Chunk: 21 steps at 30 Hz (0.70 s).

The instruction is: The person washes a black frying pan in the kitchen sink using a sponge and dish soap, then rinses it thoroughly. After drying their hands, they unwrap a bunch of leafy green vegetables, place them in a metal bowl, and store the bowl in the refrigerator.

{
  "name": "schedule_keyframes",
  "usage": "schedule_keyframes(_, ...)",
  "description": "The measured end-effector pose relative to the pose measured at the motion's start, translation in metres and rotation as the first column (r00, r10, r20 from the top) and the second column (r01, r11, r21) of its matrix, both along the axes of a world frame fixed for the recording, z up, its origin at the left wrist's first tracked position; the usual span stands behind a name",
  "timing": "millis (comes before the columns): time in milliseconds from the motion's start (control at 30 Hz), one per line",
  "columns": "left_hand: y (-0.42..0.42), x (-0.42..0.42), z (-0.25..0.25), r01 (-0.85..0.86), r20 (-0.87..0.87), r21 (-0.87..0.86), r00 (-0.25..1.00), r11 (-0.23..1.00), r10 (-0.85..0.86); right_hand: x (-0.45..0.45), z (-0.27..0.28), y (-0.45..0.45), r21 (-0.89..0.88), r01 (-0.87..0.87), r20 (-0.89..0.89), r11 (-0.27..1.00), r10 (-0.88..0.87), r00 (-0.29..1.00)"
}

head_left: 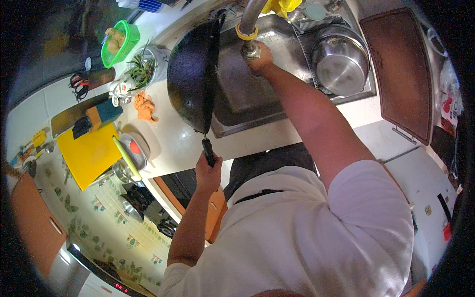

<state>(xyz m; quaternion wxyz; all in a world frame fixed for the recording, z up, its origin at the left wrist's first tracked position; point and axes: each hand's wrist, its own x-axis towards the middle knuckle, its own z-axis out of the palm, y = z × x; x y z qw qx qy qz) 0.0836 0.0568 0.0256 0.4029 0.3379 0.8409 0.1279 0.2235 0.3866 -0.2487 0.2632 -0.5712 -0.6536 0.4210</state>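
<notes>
A black wok [189,78] stands tilted on its side at the left of the steel sink [293,52], its dark underside facing left. My left hand [209,170] is closed around the wok's black handle [208,152], in front of the counter edge. Over the sink, my right hand [261,59] is at the metal spout end [251,49] of the faucet [252,16], below a yellow ring; its fingers are partly hidden, so its exact hold is unclear. The inside of the wok is turned away from view.
Right of the basin, a steel pot [339,65] rests on a rack, beside a brown board [400,70]. Leftward are an orange cloth [145,107], a container of green onions [157,63], a green basket [130,41], a yellow cutting board [89,154] and a grey bowl [138,157].
</notes>
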Motion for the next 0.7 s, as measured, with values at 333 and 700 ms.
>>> schedule_keyframes(333, 0.001, 0.015, 0.023, -0.038, 0.108, 0.004, 0.993, 0.999, 0.038, 0.012, -0.008, 0.017, -0.750, -0.400, -0.626, 0.527, -0.760, 0.173)
schedule_keyframes(700, -0.026, 0.028, 0.016, 0.063, -0.101, 0.179, 0.994, 0.982, -0.045, 0.113, 0.102, 0.053, -0.813, 0.070, -0.507, 0.578, -0.762, 0.404)
